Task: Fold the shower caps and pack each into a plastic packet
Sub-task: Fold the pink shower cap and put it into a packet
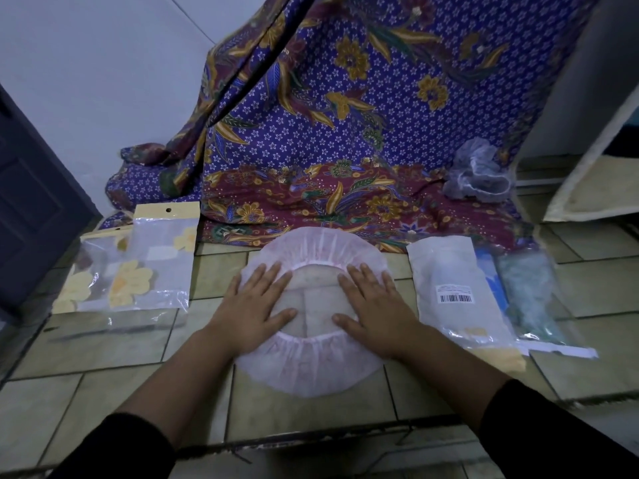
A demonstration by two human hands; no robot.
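Pink cap [311, 371] spread flat on the tiled floor [103, 357], midway between the flowered packets [155, 271] at left and a barcoded packet [456, 292] at right. The left hand [254, 312] and right hand [371, 311] lie apart, palms down and fingers straight, each pressing one side of the cap; neither grips it. The opening faces up, its elastic hem [311, 337] forming a ring through which floor tiles show. The outline is nearly round, so no long axis is marked; it seems slightly deeper near-to-far, though lens distortion may account for this. The material looks thin, light, limp and probably easy to tear. It should crease readily but spring at the gathers. Best held by pinching the hem at opposite sides. A second, crumpled cap [479, 178] lies on the patterned cloth [311, 133] behind.
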